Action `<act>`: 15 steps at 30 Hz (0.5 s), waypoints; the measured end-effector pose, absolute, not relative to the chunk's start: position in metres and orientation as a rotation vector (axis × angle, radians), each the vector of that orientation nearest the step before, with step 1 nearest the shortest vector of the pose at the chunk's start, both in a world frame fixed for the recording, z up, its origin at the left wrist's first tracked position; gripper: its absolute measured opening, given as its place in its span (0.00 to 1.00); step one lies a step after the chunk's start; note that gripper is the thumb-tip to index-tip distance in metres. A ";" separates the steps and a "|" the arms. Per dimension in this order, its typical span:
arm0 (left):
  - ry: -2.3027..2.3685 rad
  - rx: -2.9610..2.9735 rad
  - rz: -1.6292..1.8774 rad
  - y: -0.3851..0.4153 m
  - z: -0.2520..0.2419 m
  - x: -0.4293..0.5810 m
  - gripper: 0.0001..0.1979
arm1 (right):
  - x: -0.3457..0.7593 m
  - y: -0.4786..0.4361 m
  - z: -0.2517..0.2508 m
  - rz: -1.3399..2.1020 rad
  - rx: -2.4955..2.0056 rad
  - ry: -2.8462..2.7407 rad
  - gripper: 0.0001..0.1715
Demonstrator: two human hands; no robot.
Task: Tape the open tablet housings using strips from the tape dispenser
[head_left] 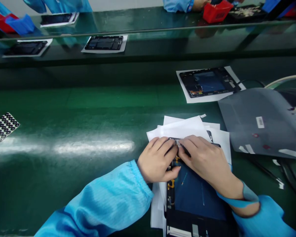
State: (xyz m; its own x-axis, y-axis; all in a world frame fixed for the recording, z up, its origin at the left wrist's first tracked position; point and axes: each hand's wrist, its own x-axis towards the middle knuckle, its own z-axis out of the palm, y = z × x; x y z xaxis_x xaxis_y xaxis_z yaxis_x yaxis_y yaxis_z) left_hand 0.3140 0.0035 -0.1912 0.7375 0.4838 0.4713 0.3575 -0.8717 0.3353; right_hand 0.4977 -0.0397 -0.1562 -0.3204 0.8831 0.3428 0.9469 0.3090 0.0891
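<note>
— Left hand (158, 161)?
— Grip apart, fingertips pressing the opened tablet (197, 197) lying under both hands on white paper (185, 128).
— Right hand (204, 161)?
— Grip clamped on a thin dark tool (185, 150), tip beside the left fingertips.

The left hand (156, 161) and right hand (202, 158) meet at the far edge of the opened device (197, 194), which lies on paper sheets (185, 126). A pouch (256, 121) lies right of the grip, a second device (207, 82) behind it to the right, and a ring sheet (2, 126) far left.
</note>
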 end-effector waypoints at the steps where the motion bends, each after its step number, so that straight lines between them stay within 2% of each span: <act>1: 0.670 2.718 0.832 0.003 -0.191 0.314 0.24 | 0.498 -0.040 -0.156 -0.404 -1.678 -2.352 0.08; 15: 0.686 2.665 0.749 0.001 -0.191 0.313 0.25 | 0.488 -0.047 -0.151 -0.334 -1.794 -2.620 0.07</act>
